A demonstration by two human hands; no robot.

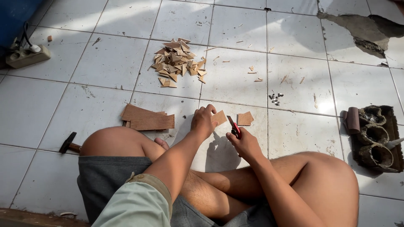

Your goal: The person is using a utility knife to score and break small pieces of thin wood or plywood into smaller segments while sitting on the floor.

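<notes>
The person sits cross-legged on a white tiled floor, and the bent knees and forearms cover much of the near tiles. The left hand is closed around one edge of a small thin wooden piece, holding it up just above the floor. The right hand grips a red-handled cutter whose blade tip sits just beside the piece's right edge; whether it touches the wood is hard to make out. Another small wooden piece lies on the tile just right of the cutter. To the left, a stack of larger wooden sheets is partly hidden by the left knee, and a hammer lies further left, its handle cut off behind that knee. Far from the hands, a pile of triangular wood offcuts rests on the floor. Small metal bits lie to the right, too tiny to identify. At the right edge stands a dark tray with round pots.
</notes>
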